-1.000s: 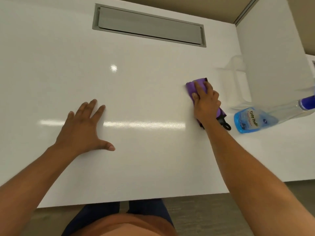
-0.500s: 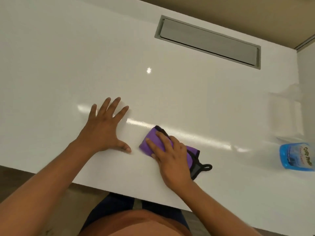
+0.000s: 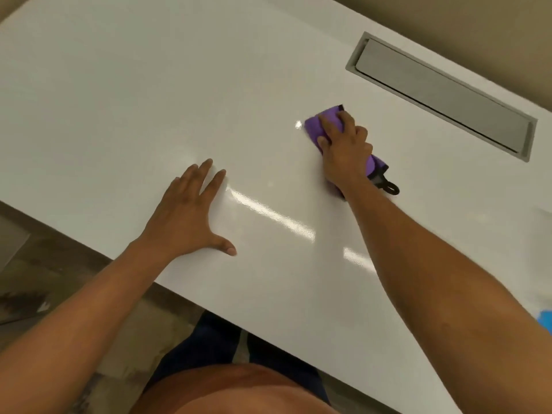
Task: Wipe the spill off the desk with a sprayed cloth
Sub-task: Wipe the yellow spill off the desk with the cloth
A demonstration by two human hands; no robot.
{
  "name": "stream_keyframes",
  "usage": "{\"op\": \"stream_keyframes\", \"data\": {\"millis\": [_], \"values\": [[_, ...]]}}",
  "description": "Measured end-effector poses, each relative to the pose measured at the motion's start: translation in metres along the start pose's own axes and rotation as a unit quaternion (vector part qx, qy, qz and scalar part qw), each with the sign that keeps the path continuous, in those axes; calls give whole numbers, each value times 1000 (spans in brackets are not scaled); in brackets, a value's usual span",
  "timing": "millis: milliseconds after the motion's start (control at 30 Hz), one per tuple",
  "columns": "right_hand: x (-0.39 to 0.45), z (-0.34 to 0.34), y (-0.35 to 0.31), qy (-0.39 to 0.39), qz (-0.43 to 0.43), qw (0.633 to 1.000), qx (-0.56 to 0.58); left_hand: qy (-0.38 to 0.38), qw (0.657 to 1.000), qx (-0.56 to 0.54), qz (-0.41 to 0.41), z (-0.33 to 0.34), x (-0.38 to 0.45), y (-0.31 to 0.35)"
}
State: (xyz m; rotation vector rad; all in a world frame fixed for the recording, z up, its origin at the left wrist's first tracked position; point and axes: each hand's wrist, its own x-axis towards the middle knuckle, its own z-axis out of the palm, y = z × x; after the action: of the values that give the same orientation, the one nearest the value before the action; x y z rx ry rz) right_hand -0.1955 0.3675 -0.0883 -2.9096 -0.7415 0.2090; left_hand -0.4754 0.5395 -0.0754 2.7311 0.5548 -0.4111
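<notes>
A folded purple cloth (image 3: 317, 128) with a black edge and hanging loop lies flat on the glossy white desk (image 3: 149, 100). My right hand (image 3: 343, 147) presses down on it, fingers spread over the top, in the middle of the desk toward the back. My left hand (image 3: 191, 216) rests palm down on the desk near the front edge, fingers apart, holding nothing. No spill shows on the shiny surface; only light reflections. A sliver of the blue spray bottle (image 3: 545, 319) peeks in at the right edge.
A grey rectangular cable flap (image 3: 442, 94) is set into the desk at the back right. The desk's front edge (image 3: 179, 289) runs diagonally, with the floor and my legs below it.
My right hand slid the cloth from near my left thumb at the front edge away toward the back of the desk. My left hand stayed flat. The view swung left, pushing the bottle almost out.
</notes>
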Motion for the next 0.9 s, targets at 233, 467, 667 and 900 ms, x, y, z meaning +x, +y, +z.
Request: {"op": "stream_keyframes", "data": {"millis": [233,467,667,900], "values": [[-199,35,-55,-57,-156,986,30,39,999,-34,-6,4,-6,-3],[-112,31,-50,-25,-112,993,-14,37,999,-6,-31,16,-12,-14],[47,14,-96,-13,-33,999,8,53,998,-2,-36,17,-15,-13],[-49,39,-161,-48,-276,959,-50,92,991,-72,-65,5,-28,-30]]}}
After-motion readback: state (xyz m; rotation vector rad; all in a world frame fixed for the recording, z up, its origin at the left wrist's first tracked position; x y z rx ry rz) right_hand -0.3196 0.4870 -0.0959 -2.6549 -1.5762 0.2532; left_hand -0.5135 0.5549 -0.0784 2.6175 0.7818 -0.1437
